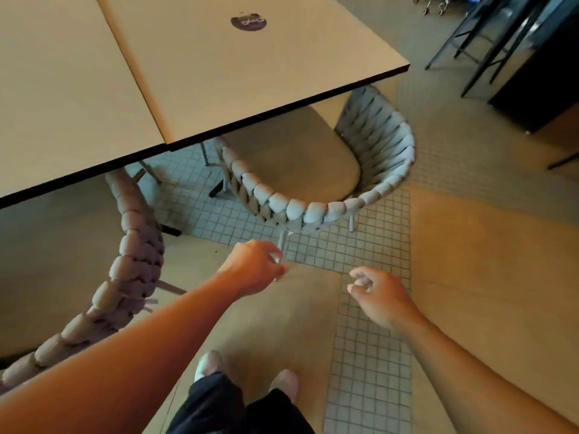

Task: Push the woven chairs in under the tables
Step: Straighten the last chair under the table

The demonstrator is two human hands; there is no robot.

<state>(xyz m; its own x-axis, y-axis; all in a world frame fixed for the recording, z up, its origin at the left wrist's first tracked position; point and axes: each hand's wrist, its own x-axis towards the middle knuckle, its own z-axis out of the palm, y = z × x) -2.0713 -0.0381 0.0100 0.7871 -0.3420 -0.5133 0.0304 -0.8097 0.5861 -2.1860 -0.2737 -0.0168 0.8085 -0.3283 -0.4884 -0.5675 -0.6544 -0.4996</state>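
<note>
A grey woven chair [316, 211] stands with its beige seat partly under the right wooden table [250, 86], its curved back facing me. A second woven chair [134, 264] sits at the left, its seat mostly under the left table [62, 104]. My left hand [257, 264] hovers just short of the grey chair's back, fingers loosely curled, touching nothing. My right hand [379, 292] floats lower right of the chair, fingers curled and empty. Both hands are apart from the chair.
A round dark sticker [248, 22] lies on the right table. Black metal stool frames [488, 42] and a dark counter [545, 89] stand at the far right. My feet [244, 374] are on the tiled and wood-look floor behind the chair.
</note>
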